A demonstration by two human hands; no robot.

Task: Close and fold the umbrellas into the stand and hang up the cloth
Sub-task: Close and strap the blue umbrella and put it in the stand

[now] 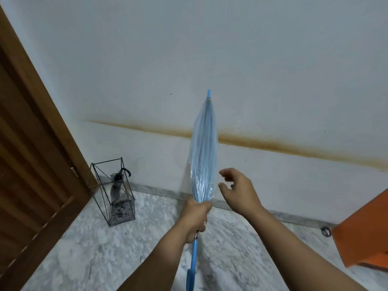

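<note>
A closed light-blue translucent umbrella [204,150] points tip-up in the middle of the view. My left hand [195,217] grips it at the base of the gathered canopy, with the blue handle hanging below. My right hand [239,187] hovers just to the right of the canopy, fingers loosely curled, holding nothing. A black wire umbrella stand [114,191] stands on the floor by the wall at the left. A folded dark umbrella [117,185] with a hooked handle is inside it. No cloth is in view.
A brown wooden door [31,154] fills the left side. An orange object [365,227] juts in at the right edge. A small dark ring [325,231] lies on the marble floor by the wall.
</note>
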